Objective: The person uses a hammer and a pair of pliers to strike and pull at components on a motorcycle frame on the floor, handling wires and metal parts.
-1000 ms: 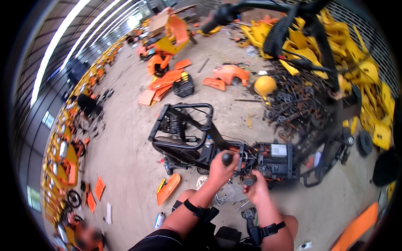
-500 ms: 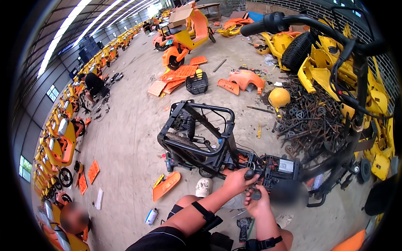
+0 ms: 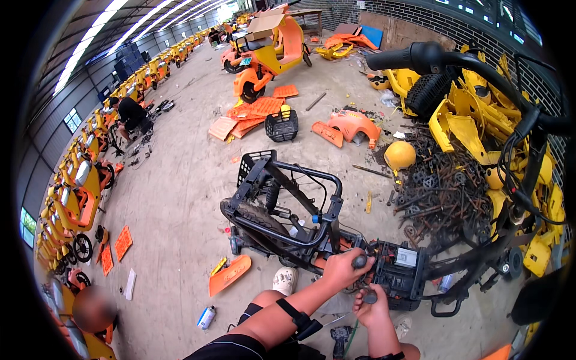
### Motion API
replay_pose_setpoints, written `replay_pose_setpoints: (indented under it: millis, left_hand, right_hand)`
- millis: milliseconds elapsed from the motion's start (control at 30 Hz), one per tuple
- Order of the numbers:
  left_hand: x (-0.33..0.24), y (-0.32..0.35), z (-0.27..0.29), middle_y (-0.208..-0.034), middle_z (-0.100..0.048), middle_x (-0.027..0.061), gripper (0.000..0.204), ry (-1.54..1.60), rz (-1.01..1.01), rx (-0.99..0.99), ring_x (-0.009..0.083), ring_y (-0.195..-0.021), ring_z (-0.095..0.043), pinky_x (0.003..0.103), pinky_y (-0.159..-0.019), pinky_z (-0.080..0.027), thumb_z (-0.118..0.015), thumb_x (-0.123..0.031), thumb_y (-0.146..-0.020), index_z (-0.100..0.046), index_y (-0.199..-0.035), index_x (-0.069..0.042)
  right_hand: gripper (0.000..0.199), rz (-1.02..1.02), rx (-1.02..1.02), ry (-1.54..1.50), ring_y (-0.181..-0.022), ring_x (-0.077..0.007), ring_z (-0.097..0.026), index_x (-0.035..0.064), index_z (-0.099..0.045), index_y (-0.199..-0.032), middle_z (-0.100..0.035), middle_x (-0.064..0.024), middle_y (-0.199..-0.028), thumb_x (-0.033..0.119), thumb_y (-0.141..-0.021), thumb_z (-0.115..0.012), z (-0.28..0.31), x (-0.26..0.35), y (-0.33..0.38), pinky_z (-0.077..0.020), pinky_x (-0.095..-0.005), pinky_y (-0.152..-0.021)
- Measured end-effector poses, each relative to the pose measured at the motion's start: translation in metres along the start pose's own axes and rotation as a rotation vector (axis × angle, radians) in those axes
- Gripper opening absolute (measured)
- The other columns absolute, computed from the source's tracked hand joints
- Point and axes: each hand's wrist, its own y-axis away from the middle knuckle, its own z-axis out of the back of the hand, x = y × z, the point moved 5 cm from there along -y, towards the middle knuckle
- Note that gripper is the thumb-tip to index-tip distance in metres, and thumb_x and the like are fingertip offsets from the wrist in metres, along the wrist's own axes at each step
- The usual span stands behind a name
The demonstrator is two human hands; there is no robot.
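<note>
Stripped black scooter frame lies on its side on the concrete floor, directly in front of the person, with its rear wheel toward the left and a black battery box with exposed wiring at the near end. The left hand is closed around a dark round-ended tool handle, pressed against the frame right beside the battery box. The right hand sits just below it, fingers curled tight around a second small dark knob-like part; what that part is cannot be made out. Both hands are close together, nearly touching. An orange plastic panel lies on the floor left of the person's knee, with a small spray can nearer the lower edge. A heap of rusty metal parts sits to the right, beyond it a pile of yellow body panels. A black basket stands farther off.
</note>
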Motion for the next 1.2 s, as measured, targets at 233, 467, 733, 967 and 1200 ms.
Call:
replay_pose_setpoints:
  millis: [233,467,733,967,1200]
  left_hand:
    - [0.009,-0.015,-0.010,-0.099,-0.071,0.0152,0.024,0.259,-0.176,-0.073,0.0325,-0.089,-0.071,0.038,-0.078,-0.056,-0.077,-0.017,-0.089,-0.068,-0.107,-0.005]
    - [0.021,-0.028,-0.023,-0.103,-0.070,0.0130,0.019,0.359,-0.204,0.052,0.0231,-0.091,-0.070,0.035,-0.083,-0.055,-0.071,-0.004,-0.092,-0.068,-0.111,-0.003]
    - [0.042,-0.020,-0.030,-0.112,-0.072,0.0107,0.022,0.474,0.034,-0.101,0.0177,-0.105,-0.067,0.033,-0.094,-0.052,-0.069,-0.008,-0.097,-0.064,-0.118,-0.003]
    - [0.034,-0.021,-0.035,-0.121,-0.069,0.0126,0.027,0.495,0.093,-0.081,0.0191,-0.110,-0.065,0.033,-0.098,-0.050,-0.068,-0.009,-0.099,-0.060,-0.123,0.001]
    - [0.040,-0.020,-0.035,-0.118,-0.070,0.0106,0.025,0.420,0.097,-0.067,0.0174,-0.108,-0.065,0.031,-0.097,-0.050,-0.069,-0.011,-0.099,-0.064,-0.121,0.000]
  right_hand:
    - [0.028,-0.020,-0.007,-0.024,-0.066,-0.0196,-0.053,0.0113,-0.060,-0.080,-0.060,-0.0051,-0.077,0.038,-0.087,-0.064,0.002,0.009,-0.006,-0.0394,-0.0341,-0.064]
    - [0.026,0.038,-0.017,-0.027,-0.067,-0.0199,-0.054,0.0136,-0.061,-0.081,-0.061,-0.0044,-0.077,0.039,-0.088,-0.066,0.011,0.015,0.002,-0.0395,-0.0343,-0.063]
    - [0.026,0.073,-0.054,-0.081,-0.069,-0.0212,-0.058,0.0121,-0.063,-0.085,-0.063,-0.0052,-0.079,0.037,-0.086,-0.070,0.011,0.003,0.004,-0.0443,-0.0352,-0.065]
    - [0.023,0.046,-0.076,-0.117,-0.076,-0.0186,-0.062,0.0130,-0.060,-0.092,-0.063,-0.0013,-0.083,0.034,-0.090,-0.068,0.016,-0.002,0.002,-0.0465,-0.0353,-0.066]
    - [0.020,0.041,-0.042,-0.106,-0.082,-0.0163,-0.064,0.0166,-0.058,-0.100,-0.061,0.0026,-0.090,0.030,-0.091,-0.069,0.015,0.001,0.011,-0.0478,-0.0392,-0.074]
